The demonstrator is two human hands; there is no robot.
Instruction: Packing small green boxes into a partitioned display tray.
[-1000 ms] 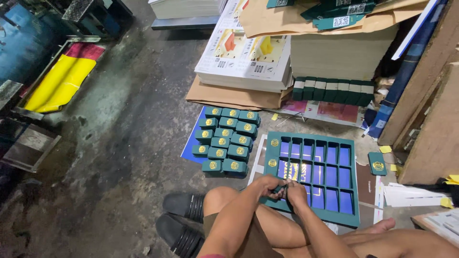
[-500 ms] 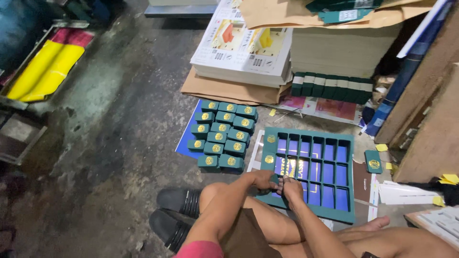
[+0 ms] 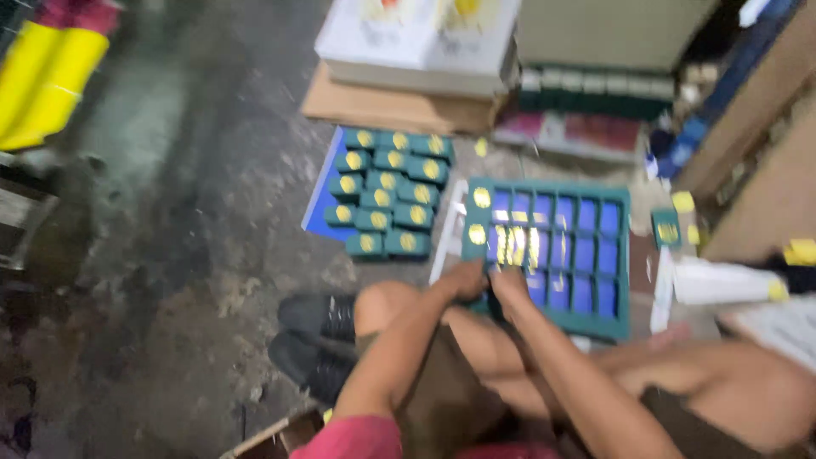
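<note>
1. Both hands meet at the near-left edge of a teal sheet of die-cut cells (image 3: 551, 255). The left hand (image 3: 466, 279) and right hand (image 3: 510, 282) rest side by side on it. Motion blur hides the fingers; whether either one pinches something cannot be told.
2. Judgement: the work is best done with one hand pressing the sheet flat while the other frees one piece at a time, moving cell by cell, so the card does not tear or buckle.
3. The sheet lies flat on the floor just beyond the person's knees. It is teal-framed, with rows of blue rectangular cells and gold marks nearest the hands.
4. Left of the hands and farther off, small teal boxes with gold emblems (image 3: 387, 191) sit in rows on a blue sheet.
5. Beyond those, flattened cardboard (image 3: 382, 106) carries a stack of white printed sheets (image 3: 408, 42).
</note>
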